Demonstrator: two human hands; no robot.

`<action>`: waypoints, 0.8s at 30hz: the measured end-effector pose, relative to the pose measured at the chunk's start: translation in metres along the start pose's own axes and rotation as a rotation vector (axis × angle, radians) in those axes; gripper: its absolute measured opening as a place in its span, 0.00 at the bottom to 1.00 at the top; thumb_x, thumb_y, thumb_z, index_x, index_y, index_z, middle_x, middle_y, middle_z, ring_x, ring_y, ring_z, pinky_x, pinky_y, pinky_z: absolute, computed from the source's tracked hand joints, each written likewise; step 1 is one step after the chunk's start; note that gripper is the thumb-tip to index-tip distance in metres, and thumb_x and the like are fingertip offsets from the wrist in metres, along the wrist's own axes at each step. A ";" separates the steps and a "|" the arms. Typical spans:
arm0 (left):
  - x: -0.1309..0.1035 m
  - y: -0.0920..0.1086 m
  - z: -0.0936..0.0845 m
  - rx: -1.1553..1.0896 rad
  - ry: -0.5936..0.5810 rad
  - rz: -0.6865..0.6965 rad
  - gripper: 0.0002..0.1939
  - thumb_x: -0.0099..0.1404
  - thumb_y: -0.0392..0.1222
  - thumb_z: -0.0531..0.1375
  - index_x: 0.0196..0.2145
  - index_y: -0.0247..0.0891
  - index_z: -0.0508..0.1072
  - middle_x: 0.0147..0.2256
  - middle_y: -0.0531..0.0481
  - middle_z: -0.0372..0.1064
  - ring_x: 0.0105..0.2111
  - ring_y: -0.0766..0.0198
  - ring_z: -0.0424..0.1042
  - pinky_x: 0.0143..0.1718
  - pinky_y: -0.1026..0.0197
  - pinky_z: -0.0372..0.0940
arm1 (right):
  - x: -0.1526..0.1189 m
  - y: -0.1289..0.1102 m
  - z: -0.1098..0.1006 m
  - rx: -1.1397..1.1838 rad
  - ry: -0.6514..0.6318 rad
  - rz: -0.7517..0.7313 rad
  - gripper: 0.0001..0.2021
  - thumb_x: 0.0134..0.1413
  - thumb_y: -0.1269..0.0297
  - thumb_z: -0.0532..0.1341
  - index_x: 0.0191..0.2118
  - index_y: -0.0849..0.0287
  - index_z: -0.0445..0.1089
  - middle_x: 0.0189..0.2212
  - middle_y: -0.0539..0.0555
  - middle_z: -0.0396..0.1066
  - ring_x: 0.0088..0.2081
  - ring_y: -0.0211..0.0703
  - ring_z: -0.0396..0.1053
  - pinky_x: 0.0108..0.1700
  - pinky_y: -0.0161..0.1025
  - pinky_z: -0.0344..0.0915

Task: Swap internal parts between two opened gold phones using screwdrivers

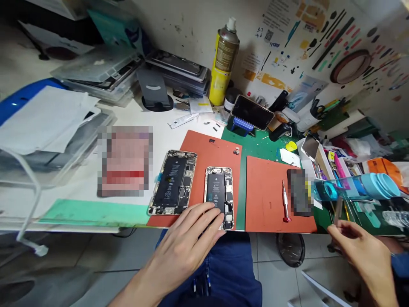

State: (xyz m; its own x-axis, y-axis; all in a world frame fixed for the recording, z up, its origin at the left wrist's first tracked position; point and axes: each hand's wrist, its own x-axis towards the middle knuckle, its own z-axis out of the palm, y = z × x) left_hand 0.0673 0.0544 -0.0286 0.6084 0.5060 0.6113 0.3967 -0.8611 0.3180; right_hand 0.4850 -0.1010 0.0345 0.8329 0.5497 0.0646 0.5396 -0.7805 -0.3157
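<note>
My left hand [191,232] lies over the lower part of a smaller opened phone [220,185], fingers stretched out. This phone shows its black battery and circuit parts, and its lower left is hidden by my fingers. Just left of it lies a larger opened phone [174,181], also with battery and boards bare. At the bench's right front edge, my right hand [361,247] pinches a thin, flat, greyish tool [338,211], pointing upward; its exact kind is unclear. A precision screwdriver [285,202] with a red end rests on the right orange mat [263,192].
A dark, blurred-out phone-sized object [299,194] lies beside a blue bottle [361,186]. Behind stand a phone on a blue stand [252,113] and a yellow spray can [223,64]. Small parts [236,150] sit on the left orange mat [207,147]. Plastic boxes [96,72] fill the left.
</note>
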 end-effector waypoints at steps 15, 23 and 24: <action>0.001 0.003 0.012 -0.002 -0.109 -0.078 0.13 0.80 0.38 0.60 0.58 0.37 0.78 0.49 0.41 0.74 0.54 0.48 0.71 0.52 0.46 0.71 | -0.152 -0.172 0.090 1.133 -0.194 -0.236 0.07 0.63 0.60 0.75 0.43 0.56 0.84 0.39 0.56 0.86 0.32 0.47 0.85 0.38 0.43 0.86; -0.001 0.001 0.013 -0.012 -0.078 -0.081 0.13 0.78 0.37 0.62 0.58 0.38 0.79 0.47 0.43 0.75 0.53 0.49 0.70 0.55 0.47 0.69 | -0.160 -0.169 0.104 1.010 -0.177 -0.359 0.07 0.68 0.66 0.71 0.49 0.55 0.83 0.44 0.57 0.86 0.39 0.51 0.87 0.43 0.45 0.88; -0.002 0.001 0.013 -0.013 -0.065 -0.079 0.13 0.78 0.37 0.62 0.58 0.37 0.79 0.47 0.43 0.75 0.53 0.49 0.71 0.54 0.48 0.69 | -0.161 -0.169 0.105 0.999 -0.170 -0.359 0.07 0.68 0.66 0.71 0.49 0.55 0.83 0.44 0.57 0.86 0.40 0.51 0.87 0.43 0.45 0.88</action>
State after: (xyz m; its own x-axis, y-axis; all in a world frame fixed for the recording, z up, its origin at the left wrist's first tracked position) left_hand 0.0756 0.0531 -0.0386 0.6192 0.5739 0.5360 0.4365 -0.8189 0.3726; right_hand 0.2472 -0.0261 -0.0224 0.5759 0.7927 0.1997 0.3407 -0.0106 -0.9401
